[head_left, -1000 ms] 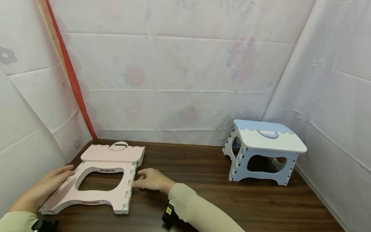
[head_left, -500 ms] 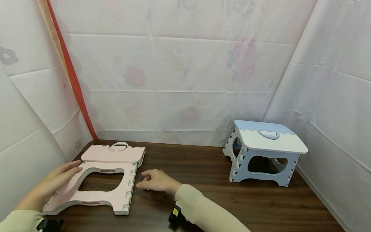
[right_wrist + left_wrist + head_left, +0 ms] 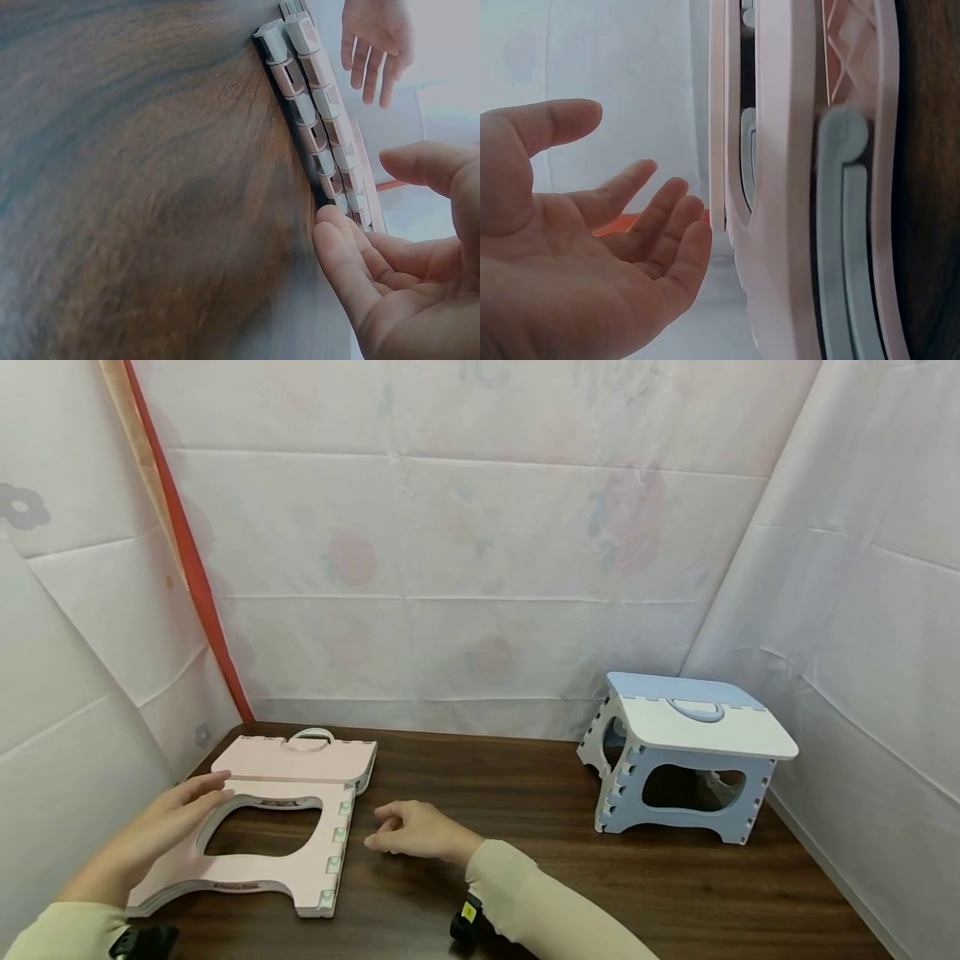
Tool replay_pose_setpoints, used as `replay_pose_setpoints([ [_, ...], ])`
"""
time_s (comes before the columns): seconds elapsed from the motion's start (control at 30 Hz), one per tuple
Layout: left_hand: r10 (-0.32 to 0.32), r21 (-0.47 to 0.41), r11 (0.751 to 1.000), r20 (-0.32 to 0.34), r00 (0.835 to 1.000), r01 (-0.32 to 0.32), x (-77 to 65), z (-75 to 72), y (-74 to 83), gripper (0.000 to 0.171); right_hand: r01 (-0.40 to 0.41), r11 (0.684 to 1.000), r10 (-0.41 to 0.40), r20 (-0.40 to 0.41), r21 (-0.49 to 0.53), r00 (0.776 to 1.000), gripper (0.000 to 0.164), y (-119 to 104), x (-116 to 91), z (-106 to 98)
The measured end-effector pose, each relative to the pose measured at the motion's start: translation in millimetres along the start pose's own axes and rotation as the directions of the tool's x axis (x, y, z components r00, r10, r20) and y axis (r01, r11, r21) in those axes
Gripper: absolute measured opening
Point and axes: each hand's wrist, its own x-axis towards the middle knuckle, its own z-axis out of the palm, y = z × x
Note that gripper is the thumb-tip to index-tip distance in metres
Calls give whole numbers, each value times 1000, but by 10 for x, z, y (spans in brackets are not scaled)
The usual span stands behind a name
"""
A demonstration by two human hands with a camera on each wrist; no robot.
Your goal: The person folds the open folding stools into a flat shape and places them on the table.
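A pink folding stool (image 3: 300, 868) lies folded flat on the dark wooden table, its handle (image 3: 312, 733) toward the back wall. My left hand (image 3: 161, 831) hovers over the stool's left side with fingers spread; the left wrist view shows its palm and fingers (image 3: 679, 247) apart from the pink panels. Off the stool's hinged right edge, my right hand (image 3: 420, 831) hangs with loosely bent fingers and holds nothing. In the right wrist view, the right fingertips (image 3: 334, 225) overlap the end of the hinge row (image 3: 311, 127).
At the right rear stands an unfolded blue and white folding stool (image 3: 690, 752) on the wooden table (image 3: 540, 860). White patterned cloth (image 3: 465, 568) hangs round the back and sides, with a red strip (image 3: 191, 568) in the left corner.
My left hand has lifted and moved right over the pink stool. My right hand has drawn away to the right from the stool's edge. Both stools stay in place.
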Motion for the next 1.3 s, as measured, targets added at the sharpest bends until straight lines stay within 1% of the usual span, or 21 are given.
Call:
replay_pose_setpoints([
  [0.17, -18, -19, 1000, 41, 999, 19, 12, 53, 72, 76, 5, 1000, -5, 4, 23, 1000, 61, 22, -37, -39],
  [0.3, -34, -3, 999, 58, 998, 34, 25, 95, 121, 78, 3, 999, -3, 11, 33, 1000, 61, 40, -66, -83],
  [0.47, -20, 31, 999, 54, 998, 18, 36, 155, 161, 78, 11, 1000, -11, -1, 25, 1000, 59, 89, -105, -146],
  [0.73, 54, 50, 997, 39, 998, -56, 53, 268, 207, 69, 9, 999, -8, -20, 46, 1000, 59, 206, -167, -232],
  [0.87, 71, 71, 995, 31, 997, -73, 75, 313, 240, 67, 7, 998, -6, -20, 55, 1000, 58, 246, -215, -279],
  [0.97, 66, 82, 994, 28, 997, -68, 78, 336, 262, 66, 12, 999, -10, -29, 53, 1000, 56, 284, -255, -314],
  [1.13, 56, 51, 997, 53, 997, -59, 68, 366, 296, 68, 13, 999, -10, -65, 51, 998, 51, 353, -326, -381],
  [1.2, 53, 31, 998, 69, 996, -55, 65, 382, 306, 69, 7, 998, -3, -72, 63, 997, 50, 375, -354, -410],
  [1.3, 57, 20, 998, 74, 996, -58, 71, 409, 314, 69, 6, 997, 0, -77, 82, 997, 49, 406, -391, -446],
])
